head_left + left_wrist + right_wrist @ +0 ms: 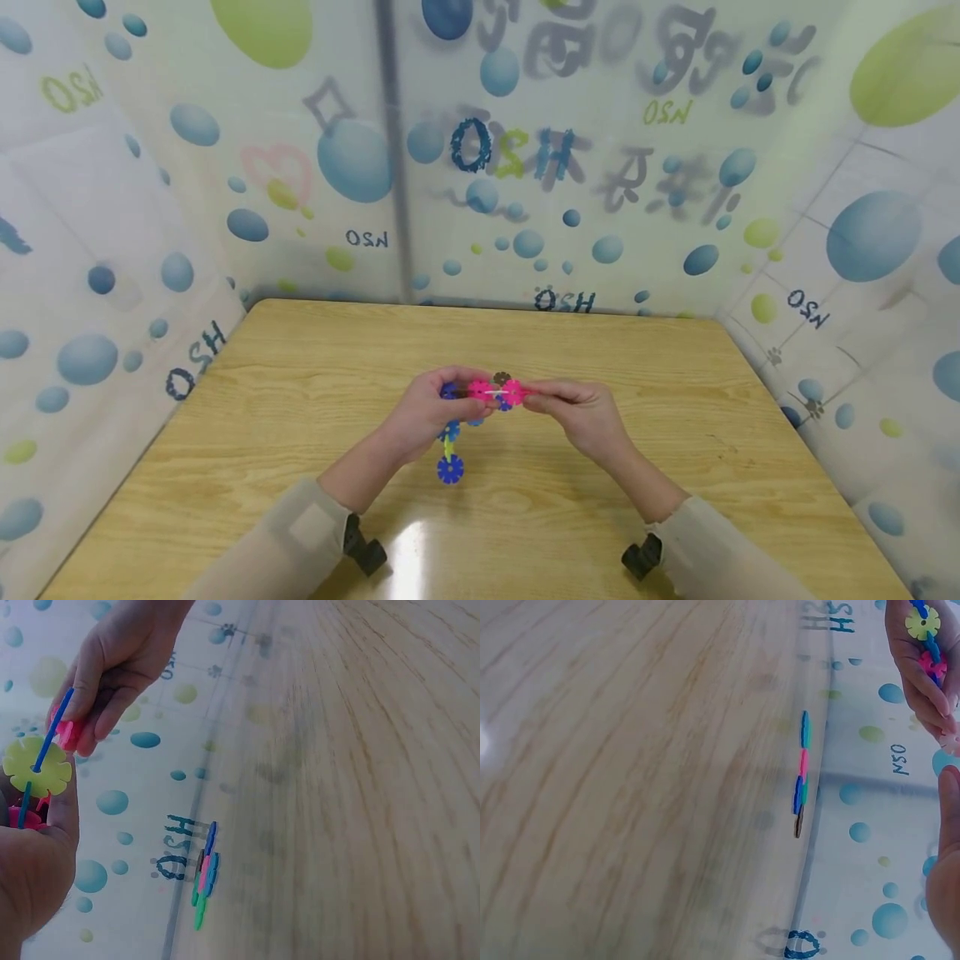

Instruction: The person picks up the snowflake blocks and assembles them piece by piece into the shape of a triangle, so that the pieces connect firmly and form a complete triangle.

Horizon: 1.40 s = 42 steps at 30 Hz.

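Note:
My left hand (435, 412) holds a linked chain of notched plastic flower discs at the middle of the view. Below its fingers hang a dark blue disc (450, 469) and a yellow-green one (448, 448) seen edge-on. A pink disc (478, 390) lies between the left thumb and fingers. Facing it, my right hand (588, 412) pinches another pink disc (513, 392) with thumb and fingertips, right beside the first. In the left wrist view a yellow disc (36, 765) and a blue disc (56, 724) show in the chain. The palm hides part of it.
Several loose discs lie on the wooden table (360, 342) beyond the hands, among them a brown disc (502, 378); a pink disc (803, 761) shows among them in the right wrist view. A printed curtain (480, 233) encloses the table's back and sides.

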Each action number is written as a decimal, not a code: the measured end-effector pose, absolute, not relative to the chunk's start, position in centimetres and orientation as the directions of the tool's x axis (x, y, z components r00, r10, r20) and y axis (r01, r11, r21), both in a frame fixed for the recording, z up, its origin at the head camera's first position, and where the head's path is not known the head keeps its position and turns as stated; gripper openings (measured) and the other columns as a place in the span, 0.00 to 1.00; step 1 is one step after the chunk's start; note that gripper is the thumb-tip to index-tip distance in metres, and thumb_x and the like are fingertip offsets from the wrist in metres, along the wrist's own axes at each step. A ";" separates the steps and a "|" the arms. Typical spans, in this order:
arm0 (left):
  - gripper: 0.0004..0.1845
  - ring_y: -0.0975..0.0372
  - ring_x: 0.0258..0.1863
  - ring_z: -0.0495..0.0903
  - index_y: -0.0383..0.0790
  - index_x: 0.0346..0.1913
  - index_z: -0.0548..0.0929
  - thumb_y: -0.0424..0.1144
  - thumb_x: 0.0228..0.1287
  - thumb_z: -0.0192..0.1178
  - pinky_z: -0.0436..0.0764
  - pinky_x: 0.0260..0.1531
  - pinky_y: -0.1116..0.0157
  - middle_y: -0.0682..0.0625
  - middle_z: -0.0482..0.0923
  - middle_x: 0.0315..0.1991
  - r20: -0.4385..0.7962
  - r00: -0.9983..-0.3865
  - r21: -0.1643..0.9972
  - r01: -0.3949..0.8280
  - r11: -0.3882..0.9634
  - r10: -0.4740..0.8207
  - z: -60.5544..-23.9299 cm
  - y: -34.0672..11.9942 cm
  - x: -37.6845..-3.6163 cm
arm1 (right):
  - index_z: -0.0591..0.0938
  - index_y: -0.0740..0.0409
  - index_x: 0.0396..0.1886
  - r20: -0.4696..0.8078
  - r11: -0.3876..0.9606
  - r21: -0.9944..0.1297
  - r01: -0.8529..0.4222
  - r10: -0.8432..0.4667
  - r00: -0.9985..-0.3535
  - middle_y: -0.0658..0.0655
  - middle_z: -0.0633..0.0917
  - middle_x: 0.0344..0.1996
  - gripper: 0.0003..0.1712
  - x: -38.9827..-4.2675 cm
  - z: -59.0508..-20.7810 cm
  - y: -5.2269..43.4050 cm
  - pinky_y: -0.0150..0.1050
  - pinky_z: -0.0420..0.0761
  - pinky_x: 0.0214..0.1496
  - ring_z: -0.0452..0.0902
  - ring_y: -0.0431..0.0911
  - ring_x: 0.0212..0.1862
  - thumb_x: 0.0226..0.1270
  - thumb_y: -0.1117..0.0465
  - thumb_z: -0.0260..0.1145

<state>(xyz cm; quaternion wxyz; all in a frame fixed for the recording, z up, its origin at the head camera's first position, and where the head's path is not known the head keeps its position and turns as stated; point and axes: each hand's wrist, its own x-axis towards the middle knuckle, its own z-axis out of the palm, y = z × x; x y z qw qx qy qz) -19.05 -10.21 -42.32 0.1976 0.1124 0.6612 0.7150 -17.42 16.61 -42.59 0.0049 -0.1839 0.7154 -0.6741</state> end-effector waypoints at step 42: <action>0.25 0.44 0.60 0.89 0.33 0.77 0.68 0.27 0.82 0.52 0.91 0.60 0.59 0.41 0.74 0.64 -0.026 -0.957 0.962 -0.102 -0.252 0.288 -41.3 -8.6 -20.0 | 0.86 0.65 0.54 -0.126 0.218 -0.976 0.004 -0.549 -0.827 0.60 0.93 0.42 0.14 -15.8 -42.4 11.7 0.49 0.95 0.53 0.92 0.61 0.48 0.79 0.59 0.72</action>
